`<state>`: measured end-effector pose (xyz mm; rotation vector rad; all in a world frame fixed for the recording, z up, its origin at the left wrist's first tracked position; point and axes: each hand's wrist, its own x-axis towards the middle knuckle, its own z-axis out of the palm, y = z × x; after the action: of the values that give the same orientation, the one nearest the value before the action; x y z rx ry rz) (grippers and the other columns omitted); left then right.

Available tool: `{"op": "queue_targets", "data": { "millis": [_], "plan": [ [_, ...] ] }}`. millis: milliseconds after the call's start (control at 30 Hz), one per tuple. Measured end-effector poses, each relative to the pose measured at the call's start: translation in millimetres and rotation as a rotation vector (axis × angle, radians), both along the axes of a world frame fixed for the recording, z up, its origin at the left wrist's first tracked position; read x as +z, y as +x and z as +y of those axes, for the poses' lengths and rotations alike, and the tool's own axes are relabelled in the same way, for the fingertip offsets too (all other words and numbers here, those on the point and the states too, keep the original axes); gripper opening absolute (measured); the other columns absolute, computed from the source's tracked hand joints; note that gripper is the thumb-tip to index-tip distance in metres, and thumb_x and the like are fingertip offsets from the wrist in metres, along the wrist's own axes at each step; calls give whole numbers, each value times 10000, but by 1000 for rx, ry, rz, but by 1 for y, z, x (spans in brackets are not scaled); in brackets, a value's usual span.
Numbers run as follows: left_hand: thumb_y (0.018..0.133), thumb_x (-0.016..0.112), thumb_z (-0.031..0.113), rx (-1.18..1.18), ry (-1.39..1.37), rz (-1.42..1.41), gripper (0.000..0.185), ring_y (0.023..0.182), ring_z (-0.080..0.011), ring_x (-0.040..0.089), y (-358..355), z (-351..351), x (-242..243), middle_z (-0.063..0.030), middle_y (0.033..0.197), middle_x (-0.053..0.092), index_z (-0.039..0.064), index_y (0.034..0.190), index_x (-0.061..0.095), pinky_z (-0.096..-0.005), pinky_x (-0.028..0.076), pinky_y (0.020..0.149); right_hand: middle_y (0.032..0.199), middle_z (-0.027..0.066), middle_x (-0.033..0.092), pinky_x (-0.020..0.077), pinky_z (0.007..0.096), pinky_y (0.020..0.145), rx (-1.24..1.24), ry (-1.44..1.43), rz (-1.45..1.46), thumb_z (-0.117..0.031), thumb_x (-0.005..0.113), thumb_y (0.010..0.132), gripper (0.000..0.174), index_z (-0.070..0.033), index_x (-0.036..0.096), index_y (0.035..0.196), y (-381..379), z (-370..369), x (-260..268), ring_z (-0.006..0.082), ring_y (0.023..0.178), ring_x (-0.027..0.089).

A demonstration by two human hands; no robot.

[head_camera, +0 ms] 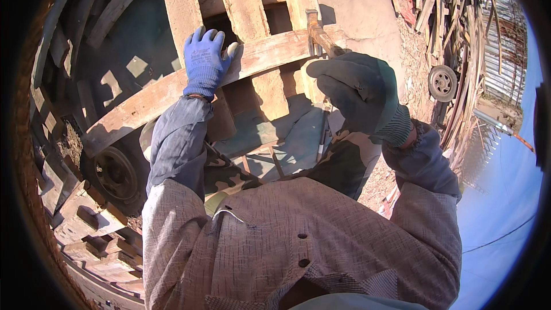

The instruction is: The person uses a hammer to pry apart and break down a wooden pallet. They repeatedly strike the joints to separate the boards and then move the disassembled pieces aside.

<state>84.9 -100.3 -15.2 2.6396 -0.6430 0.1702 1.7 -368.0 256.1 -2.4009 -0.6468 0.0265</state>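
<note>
My left hand (205, 62), in a blue work glove, lies over a long wooden board (275, 54), its fingers reaching the far edge. Shorter planks (244, 2) cross this board, which looks like part of a pallet. In a dark glove with a green cuff, my right hand (359, 90) grips the wooden handle of a claw hammer (318, 32). The hammer's head is over the board near its right end, and its claw points towards me. Whether the claw touches the wood I cannot tell.
Loose boards (116, 4) lie at the upper left, and stacked pallet wood (92, 219) at the lower left. One wheel (114, 172) is below the long board's left end, another wheel (442, 83) at the right beside a heap of wooden slats (460, 43). A metal frame (275, 161) lies between my legs.
</note>
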Motion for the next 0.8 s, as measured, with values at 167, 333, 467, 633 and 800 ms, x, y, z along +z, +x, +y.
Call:
{"op": "queue_targets", "data": {
  "millis": [167, 333, 467, 633, 800],
  "plan": [
    [933, 764, 411, 21, -33, 57, 409, 1269, -338, 605, 4, -1, 1, -117, 1202, 721, 89, 1183, 738, -514, 450, 1097, 857, 127, 734, 576, 439, 686, 204, -92, 50, -257, 725, 1007, 264, -66, 768, 1184, 8, 105, -82, 321, 762, 709],
    [997, 692, 431, 54, -45, 68, 449, 1321, -357, 597, 4, 2, -5, -150, 1274, 719, 80, 1274, 733, -520, 430, 1149, 728, 129, 683, 522, 501, 629, 92, -212, 122, -286, 717, 1004, 196, -91, 742, 1015, 20, 169, -149, 357, 649, 671],
    [973, 730, 417, 61, -105, 51, 434, 1306, -359, 606, 2, 6, -5, -140, 1270, 729, 84, 1250, 756, -514, 446, 1126, 692, 134, 667, 500, 470, 564, -72, -110, -89, -241, 710, 996, 208, -62, 712, 890, 16, 122, -84, 349, 592, 648],
    [930, 786, 358, 71, -150, 44, 404, 1262, -357, 634, 2, 3, -7, -126, 1228, 741, 79, 1221, 753, -509, 475, 1086, 797, 83, 747, 533, 293, 673, -939, -279, 147, -237, 723, 1043, 266, 17, 761, 1111, -10, -19, 20, 127, 718, 684],
    [947, 777, 384, 63, -135, 1, 389, 1286, -370, 622, 1, 2, -7, -142, 1226, 733, 81, 1188, 750, -514, 467, 1107, 725, 134, 675, 530, 366, 669, -716, -783, 348, -382, 712, 1051, 358, -35, 785, 1098, -24, -89, 42, 180, 661, 655]
  ]
}}
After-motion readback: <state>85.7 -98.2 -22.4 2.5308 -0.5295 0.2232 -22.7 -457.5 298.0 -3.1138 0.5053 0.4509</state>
